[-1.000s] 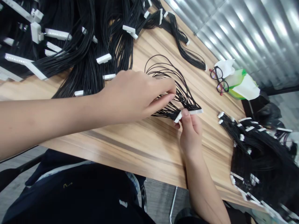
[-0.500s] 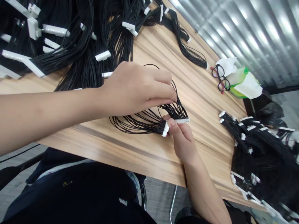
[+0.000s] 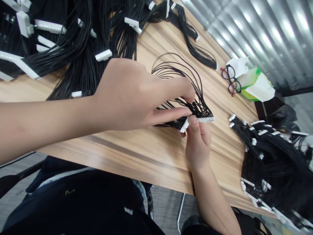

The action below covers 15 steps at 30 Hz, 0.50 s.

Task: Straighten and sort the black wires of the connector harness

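Note:
My right hand (image 3: 198, 140) pinches a wire harness by its white connectors, with the thumb on top. One white connector (image 3: 205, 119) points right from the thumb; a second white connector (image 3: 185, 125) slants down on its left side. Thin black wires (image 3: 200, 94) loop up and leftward from these connectors, partly behind my left hand (image 3: 146, 98). That hand reaches in from the left over the loops. Its thumb and index finger are apart, both tips among the wires close to the connectors. Its other fingers are hidden.
A large heap of black wire harnesses (image 3: 80, 58) with white connectors covers the table's left and back. Another harness pile (image 3: 274, 163) lies at the right edge. Glasses (image 3: 231, 80) and a green tissue pack (image 3: 254, 83) are near the back right, by a ridged metallic panel (image 3: 259, 29).
Both hands and the harness have shifted right and slightly up. My left thumb and index finger have parted from a pinch, and more wire loops show above that hand.

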Motion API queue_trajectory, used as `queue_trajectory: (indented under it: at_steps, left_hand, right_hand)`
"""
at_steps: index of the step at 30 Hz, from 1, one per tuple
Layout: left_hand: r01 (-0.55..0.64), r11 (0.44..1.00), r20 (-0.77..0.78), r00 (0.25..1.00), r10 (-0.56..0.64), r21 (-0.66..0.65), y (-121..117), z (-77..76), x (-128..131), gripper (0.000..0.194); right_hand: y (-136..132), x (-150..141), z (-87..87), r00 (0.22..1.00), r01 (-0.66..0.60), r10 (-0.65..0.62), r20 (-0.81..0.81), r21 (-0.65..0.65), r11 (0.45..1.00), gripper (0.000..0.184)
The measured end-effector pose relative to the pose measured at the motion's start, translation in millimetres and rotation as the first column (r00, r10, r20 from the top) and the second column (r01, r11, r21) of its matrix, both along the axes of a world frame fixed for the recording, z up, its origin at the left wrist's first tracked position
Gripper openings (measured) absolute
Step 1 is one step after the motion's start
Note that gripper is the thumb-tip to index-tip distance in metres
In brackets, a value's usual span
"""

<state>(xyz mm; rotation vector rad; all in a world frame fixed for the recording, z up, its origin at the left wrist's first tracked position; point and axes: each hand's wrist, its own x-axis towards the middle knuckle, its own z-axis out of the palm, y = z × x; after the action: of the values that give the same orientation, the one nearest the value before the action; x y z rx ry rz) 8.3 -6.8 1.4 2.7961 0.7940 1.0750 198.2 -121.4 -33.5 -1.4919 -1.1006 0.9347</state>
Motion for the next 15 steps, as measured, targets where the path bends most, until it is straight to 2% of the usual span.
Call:
queue_trajectory:
  at_steps: [3, 9, 12, 15]
  left_hand:
    - [0.038, 0.999, -0.084, 0.996, -0.035, 0.036, -1, -3.0, 0, 0.027]
    - [0.027, 0.993, -0.265, 0.963, -0.057, -0.116, -4, -10.6, 1, 0.052]
    - [0.034, 0.99, -0.305, 0.949, -0.075, -0.138, -4, -9.5, 1, 0.042]
    - [0.066, 0.997, -0.331, 0.941, -0.074, -0.035, -2, -5.1, 3, 0.031]
  right_hand:
    - [-1, 1, -1.1, 1.0, -0.001, 0.001, 0.031, -0.007, 1.0, 0.042]
    - [-3, 1, -2.0, 0.988, -0.033, 0.025, 0.153, 0.051, 0.998, 0.043]
    - [-3, 2, -1.3, 0.981, -0.059, 0.047, 0.188, 0.058, 0.997, 0.043]
    - [-3, 3, -1.2, 0.974, -0.073, 0.063, 0.219, 0.037, 0.997, 0.042]
